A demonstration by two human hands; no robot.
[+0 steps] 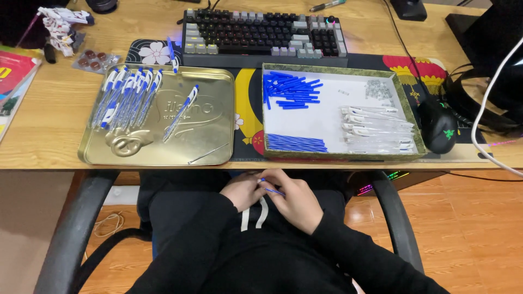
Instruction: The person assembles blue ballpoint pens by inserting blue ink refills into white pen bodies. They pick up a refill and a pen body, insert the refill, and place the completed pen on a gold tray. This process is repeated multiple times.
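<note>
My left hand (243, 190) and my right hand (294, 197) meet in my lap, just below the desk's front edge. Together they pinch a thin blue pen refill (271, 189), fingers curled around it. On the desk above sits a gold metal tray (136, 149) with several finished blue-and-white pens (126, 96) in a row at its left and one more pen (182, 112) lying alone. To the right is a white shallow box (327, 114) holding blue caps (289, 88), blue refills (296, 143), clear pen barrels (376, 129) and small springs (377, 90).
A dark keyboard (264, 35) lies behind the tray and box. A black mouse (439, 126) and cables sit at the right. A toy figure (61, 24), a blister pack (95, 60) and books (13, 81) are at the left. Chair armrests (71, 228) flank my lap.
</note>
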